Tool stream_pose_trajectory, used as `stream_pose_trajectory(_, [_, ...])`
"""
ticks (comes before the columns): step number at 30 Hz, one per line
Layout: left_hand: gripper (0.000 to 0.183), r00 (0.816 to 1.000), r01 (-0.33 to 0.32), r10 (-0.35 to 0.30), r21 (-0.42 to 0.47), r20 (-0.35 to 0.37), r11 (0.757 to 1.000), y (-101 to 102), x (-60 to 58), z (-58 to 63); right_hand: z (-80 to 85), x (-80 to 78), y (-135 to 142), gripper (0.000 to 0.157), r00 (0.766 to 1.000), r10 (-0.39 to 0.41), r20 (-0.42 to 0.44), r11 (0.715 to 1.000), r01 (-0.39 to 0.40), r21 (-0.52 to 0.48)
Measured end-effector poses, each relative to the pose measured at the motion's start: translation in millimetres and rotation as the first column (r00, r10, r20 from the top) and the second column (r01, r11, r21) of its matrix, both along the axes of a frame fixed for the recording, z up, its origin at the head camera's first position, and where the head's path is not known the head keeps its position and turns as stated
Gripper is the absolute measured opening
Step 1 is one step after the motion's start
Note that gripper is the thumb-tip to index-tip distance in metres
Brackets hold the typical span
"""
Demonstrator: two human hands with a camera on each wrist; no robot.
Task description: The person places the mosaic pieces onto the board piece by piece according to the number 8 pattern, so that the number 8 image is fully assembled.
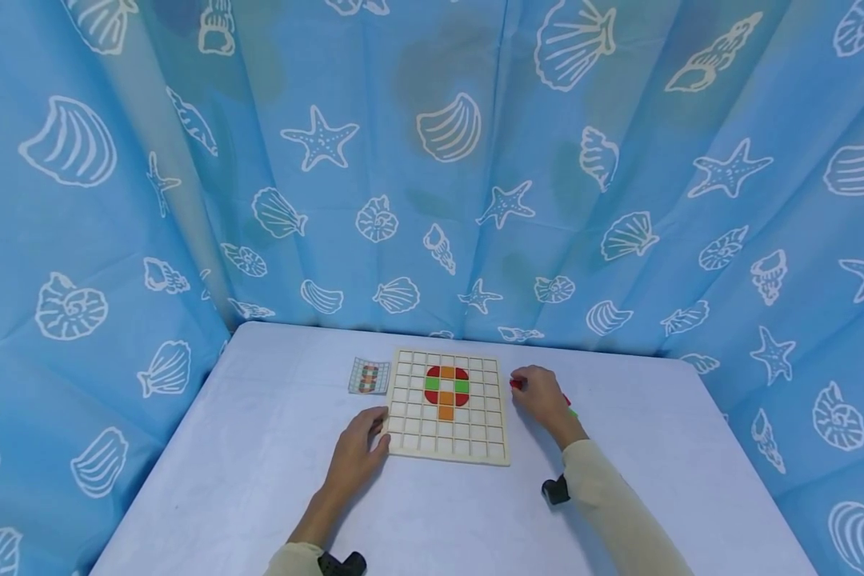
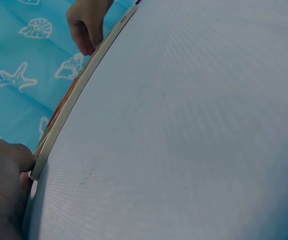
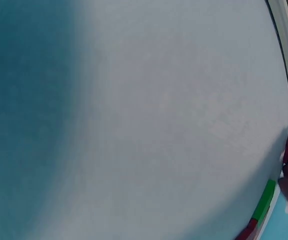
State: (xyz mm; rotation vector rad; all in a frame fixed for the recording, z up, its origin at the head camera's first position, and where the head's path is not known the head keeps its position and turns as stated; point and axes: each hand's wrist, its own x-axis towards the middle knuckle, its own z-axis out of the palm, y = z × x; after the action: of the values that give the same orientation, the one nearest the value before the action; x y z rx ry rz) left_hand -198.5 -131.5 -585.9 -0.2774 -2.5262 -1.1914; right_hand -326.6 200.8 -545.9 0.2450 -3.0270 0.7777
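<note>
A pale wooden grid board (image 1: 486, 432) lies on the table. Red rounded tiles (image 1: 433, 398), green tiles (image 1: 432, 384) and orange tiles (image 1: 446, 413) form a pattern on its upper middle. My left hand (image 1: 356, 452) rests against the board's left edge, thumb and a finger touching it a little apart. To the right of the board, my right hand (image 1: 540, 394) pinches a small red tile (image 1: 515, 384) just above or at the table; the exact height I cannot tell. Partly hidden behind that hand are a green tile (image 3: 265, 202) and a dark red tile (image 3: 247, 231).
A small card (image 1: 369, 376) printed with a coloured grid pattern lies left of the board. The white table (image 1: 439, 512) reaches back to a blue curtain (image 1: 403, 176) with shell prints. A black wrist device (image 1: 556, 490) sits by the right sleeve.
</note>
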Motion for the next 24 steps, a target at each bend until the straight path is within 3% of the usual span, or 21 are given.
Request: stream_pose_trajectory(24, [0.044,0.999,0.006,-0.006,-0.001,-0.035,1.0,-0.8,-1.6,-2.4,1.6,1.4,6.4,0.036,0.999,-0.015,0.035,0.999,0.016,-0.052])
